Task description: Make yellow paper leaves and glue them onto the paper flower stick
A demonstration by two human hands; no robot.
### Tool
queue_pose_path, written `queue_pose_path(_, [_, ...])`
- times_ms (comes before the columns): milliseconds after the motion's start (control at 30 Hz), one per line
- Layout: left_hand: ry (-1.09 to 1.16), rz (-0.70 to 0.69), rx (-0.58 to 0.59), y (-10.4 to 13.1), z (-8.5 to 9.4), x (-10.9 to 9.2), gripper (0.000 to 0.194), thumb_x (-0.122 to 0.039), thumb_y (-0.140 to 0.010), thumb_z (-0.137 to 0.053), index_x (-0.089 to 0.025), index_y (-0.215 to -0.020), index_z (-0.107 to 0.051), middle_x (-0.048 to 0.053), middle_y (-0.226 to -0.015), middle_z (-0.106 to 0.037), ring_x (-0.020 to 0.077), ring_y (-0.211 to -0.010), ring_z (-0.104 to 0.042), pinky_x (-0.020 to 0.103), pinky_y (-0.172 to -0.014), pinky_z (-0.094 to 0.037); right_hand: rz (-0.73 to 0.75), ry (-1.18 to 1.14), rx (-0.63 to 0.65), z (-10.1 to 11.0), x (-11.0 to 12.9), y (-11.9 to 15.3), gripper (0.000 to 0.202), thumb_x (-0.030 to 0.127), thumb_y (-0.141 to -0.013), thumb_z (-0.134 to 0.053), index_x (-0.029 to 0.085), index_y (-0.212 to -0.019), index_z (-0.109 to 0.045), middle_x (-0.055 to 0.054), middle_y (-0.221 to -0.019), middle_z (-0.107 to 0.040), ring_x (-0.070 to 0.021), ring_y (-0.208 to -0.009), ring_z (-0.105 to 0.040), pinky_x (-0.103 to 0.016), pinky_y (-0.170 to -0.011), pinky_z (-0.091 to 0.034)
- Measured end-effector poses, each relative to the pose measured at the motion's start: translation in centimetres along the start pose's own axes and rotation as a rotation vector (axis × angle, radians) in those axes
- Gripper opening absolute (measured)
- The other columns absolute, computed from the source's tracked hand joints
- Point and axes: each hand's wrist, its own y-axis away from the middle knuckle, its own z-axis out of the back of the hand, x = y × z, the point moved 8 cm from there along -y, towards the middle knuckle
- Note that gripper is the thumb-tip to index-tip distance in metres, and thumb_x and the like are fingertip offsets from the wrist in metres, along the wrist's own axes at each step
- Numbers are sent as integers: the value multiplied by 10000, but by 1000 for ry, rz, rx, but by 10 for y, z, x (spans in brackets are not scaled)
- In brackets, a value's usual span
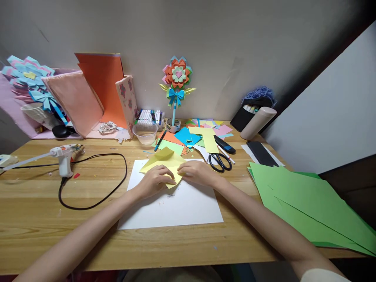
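Note:
A creased sheet of yellow paper (pixel 164 159) lies over a white sheet (pixel 188 207), its far flap raised off the surface. My left hand (pixel 156 180) rests on its near left part, fingers curled with the tips on the paper close to the near corner. From the other side, my right hand (pixel 195 172) pinches the right edge, the fingertips only a little apart from those of the left. Black-handled scissors (pixel 220 162) lie just beyond my right hand, their blades under a yellow paper piece (pixel 209 141).
Left, a white glue gun (pixel 63 160) stands with its black cord looped on the wooden table (pixel 96 227). Coloured paper scraps (pixel 188 136), a pen (pixel 160 141) and a paper flower (pixel 178 74) are behind. Green sheets (pixel 305 203) and a phone (pixel 261 153) lie right.

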Motion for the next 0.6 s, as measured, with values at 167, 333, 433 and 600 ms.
queue_pose_path(167, [-46,93,-23,16,5,-1,359,6,-646,-444,-207,-871,-624,47,-947,-626,168,-845,-545,293,-691,-421,-106,-52,30,-11,-4,-1,171,231,-837,-512,209,-892,-673,-46,-977,-679,-160,-871,-627,-260,-732,-458])
queue_pose_path(333, [-221,109,24,20,3,-6,207,-51,-729,-441,-184,-799,-584,38,-786,-605,162,-747,-524,265,-602,-377,-191,-171,-23,-11,-12,3,142,289,-803,-571,217,-859,-680,-28,-957,-687,-161,-905,-620,-270,-791,-454])
queue_pose_path(433, [-256,174,0,21,6,-7,195,-203,-842,-412,-178,-710,-553,39,-730,-565,151,-695,-498,258,-568,-356,-243,-259,-84,-9,-17,5,146,316,-787,-591,213,-836,-682,-28,-925,-691,-160,-897,-617,-272,-806,-448])
queue_pose_path(600, [-204,345,-71,26,11,0,284,-278,-893,-348,-178,-676,-502,32,-738,-532,139,-699,-489,250,-585,-370,-307,-386,-175,-8,-25,3,121,287,-784,-596,195,-801,-673,-23,-863,-683,-143,-823,-615,-252,-765,-455])
